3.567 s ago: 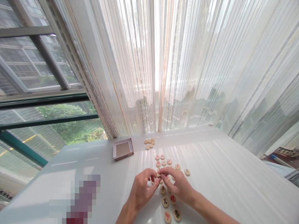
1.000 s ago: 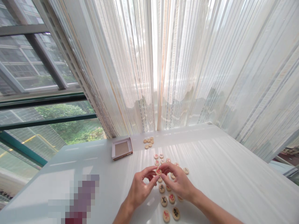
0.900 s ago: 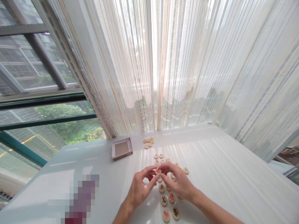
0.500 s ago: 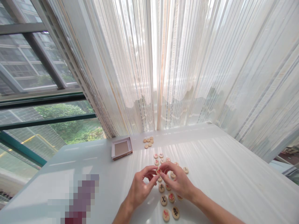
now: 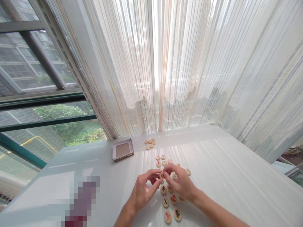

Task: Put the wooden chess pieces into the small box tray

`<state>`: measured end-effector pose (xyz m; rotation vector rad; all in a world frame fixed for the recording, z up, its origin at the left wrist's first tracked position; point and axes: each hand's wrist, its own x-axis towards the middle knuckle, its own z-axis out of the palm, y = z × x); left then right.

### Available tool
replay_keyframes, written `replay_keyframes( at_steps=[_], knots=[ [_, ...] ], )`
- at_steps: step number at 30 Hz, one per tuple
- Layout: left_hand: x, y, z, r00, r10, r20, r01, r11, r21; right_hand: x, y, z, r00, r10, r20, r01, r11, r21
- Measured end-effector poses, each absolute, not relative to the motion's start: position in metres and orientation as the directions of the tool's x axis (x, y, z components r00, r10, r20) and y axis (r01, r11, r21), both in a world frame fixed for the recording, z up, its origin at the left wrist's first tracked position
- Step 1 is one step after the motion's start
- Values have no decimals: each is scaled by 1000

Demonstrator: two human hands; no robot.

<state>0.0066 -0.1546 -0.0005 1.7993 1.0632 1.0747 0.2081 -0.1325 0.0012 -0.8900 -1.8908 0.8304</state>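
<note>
Both hands meet over a scatter of round wooden chess pieces [image 5: 165, 202] on a white table [image 5: 224, 176]. A single disc with a red character [image 5: 162, 175] is pinched between the fingertips of my left hand [image 5: 143, 190] and my right hand [image 5: 181, 183], just above the table. More discs with red or black characters lie under and around my hands, some partly hidden by my right hand.
A small square box lid [image 5: 122, 150] lies at the far left of the pieces. A cluster of blank-side discs [image 5: 150, 143] sits by the sheer curtain [image 5: 177, 63]. A blurred dark red object [image 5: 81, 201] lies near left. Windows stand to the left.
My hands have lowered the red-marked disc slightly toward the table. The view has shifted a little; the other pieces lie as before.
</note>
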Motion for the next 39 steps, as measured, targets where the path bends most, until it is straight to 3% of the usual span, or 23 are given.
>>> replay_keyframes(
  at_steps=[14, 24, 39],
  knots=[
    [4, -153, -1, 273, 919, 286, 262, -356, 897, 209, -132, -6, -415, 766, 491, 194, 602, -775],
    [6, -154, -3, 188, 959, 213, 292, -262, 920, 205, -137, -5, -470, 737, 485, 236, 635, -736],
    [5, -154, -5, 226, 934, 276, 255, -330, 909, 208, -133, -9, -432, 745, 508, 234, 636, -735]
  ],
)
